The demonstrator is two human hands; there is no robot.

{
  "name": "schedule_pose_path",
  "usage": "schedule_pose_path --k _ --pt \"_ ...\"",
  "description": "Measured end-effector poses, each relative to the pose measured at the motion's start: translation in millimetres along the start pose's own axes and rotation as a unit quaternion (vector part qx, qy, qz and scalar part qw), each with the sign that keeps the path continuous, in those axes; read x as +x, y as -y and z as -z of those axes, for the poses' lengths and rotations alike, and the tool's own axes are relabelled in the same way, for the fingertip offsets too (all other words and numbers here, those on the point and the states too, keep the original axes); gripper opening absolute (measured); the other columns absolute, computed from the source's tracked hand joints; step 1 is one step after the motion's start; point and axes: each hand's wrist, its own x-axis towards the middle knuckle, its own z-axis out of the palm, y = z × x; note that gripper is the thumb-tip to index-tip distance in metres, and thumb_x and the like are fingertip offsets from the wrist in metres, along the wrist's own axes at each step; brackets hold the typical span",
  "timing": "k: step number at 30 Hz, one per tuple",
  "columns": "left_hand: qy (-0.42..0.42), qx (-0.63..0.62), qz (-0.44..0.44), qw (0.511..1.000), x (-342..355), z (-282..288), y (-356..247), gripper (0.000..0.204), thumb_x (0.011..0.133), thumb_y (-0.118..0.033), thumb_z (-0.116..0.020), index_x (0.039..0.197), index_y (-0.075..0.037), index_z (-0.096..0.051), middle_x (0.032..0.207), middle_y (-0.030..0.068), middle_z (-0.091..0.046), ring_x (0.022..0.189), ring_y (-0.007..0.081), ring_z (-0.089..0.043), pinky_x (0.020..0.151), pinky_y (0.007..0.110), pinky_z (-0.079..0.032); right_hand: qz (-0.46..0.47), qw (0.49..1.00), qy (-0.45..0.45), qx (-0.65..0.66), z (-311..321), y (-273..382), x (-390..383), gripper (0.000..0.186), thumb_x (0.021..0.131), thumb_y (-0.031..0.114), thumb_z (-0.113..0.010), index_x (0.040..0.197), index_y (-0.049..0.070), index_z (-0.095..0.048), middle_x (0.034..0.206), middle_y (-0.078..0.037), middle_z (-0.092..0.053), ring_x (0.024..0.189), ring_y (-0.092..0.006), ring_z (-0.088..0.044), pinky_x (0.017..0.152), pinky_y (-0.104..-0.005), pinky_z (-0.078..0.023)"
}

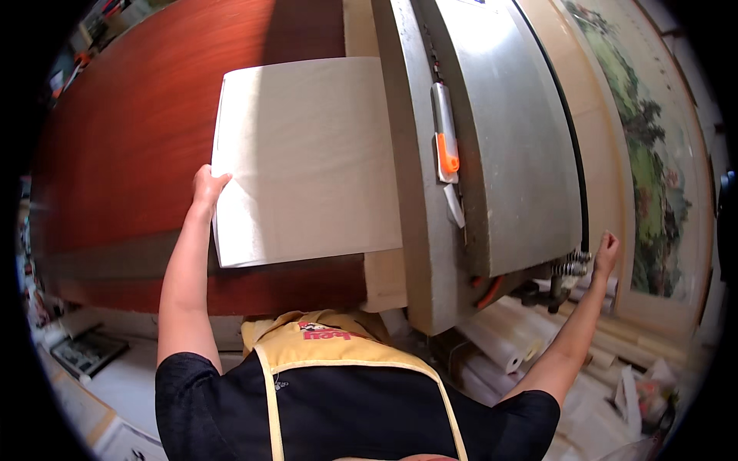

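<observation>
A large white paper sheet (315,161), perhaps several layers thick at its left edge, lies on the red tabletop with its right edge against the grey metal machine (523,138). My left hand (209,187) is closed on the sheet's left edge, thumb on top and fingers hidden at the edge. On the far right, my right arm stretches past the machine's near end. My right hand (608,250) is curled closed beside the springs (570,266) there; whatever it may hold is hidden.
A cutter with an orange part (447,154) and a small white piece (453,206) lie in the machine's channel. Rolls of paper (500,338) are stacked below it. Beyond the machine hangs a green landscape painting (653,169). A dark framed panel (86,352) lies at lower left.
</observation>
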Motion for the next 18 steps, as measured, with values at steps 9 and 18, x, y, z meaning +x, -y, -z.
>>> schedule_pose_path --k 9,18 --pt "-0.118 0.162 -0.041 0.979 -7.3 -5.0 4.3 0.042 0.077 -0.022 -0.082 0.099 0.003 -0.057 0.103 0.0233 -0.067 0.098 0.0371 -0.065 0.086 0.045 -0.051 -0.077 0.953 0.218 -0.198 -115.7 -12.0 41.4 0.045 0.092 0.039 -0.066 0.118 0.003 -0.062 0.112 -0.024 -0.069 0.106 -0.0419 -0.066 0.091 -0.0488 -0.051" --pt "-0.117 0.154 -0.094 0.977 -13.6 -21.9 11.8 0.051 0.079 -0.023 -0.081 0.11 0.003 -0.05 0.106 0.0268 -0.065 0.102 0.0411 -0.064 0.087 0.046 -0.051 -0.063 0.948 0.12 -0.29 -26.4 10.9 78.5 0.045 0.091 0.039 -0.064 0.124 0.009 -0.06 0.113 -0.022 -0.069 0.108 -0.0425 -0.065 0.09 -0.0519 -0.05"
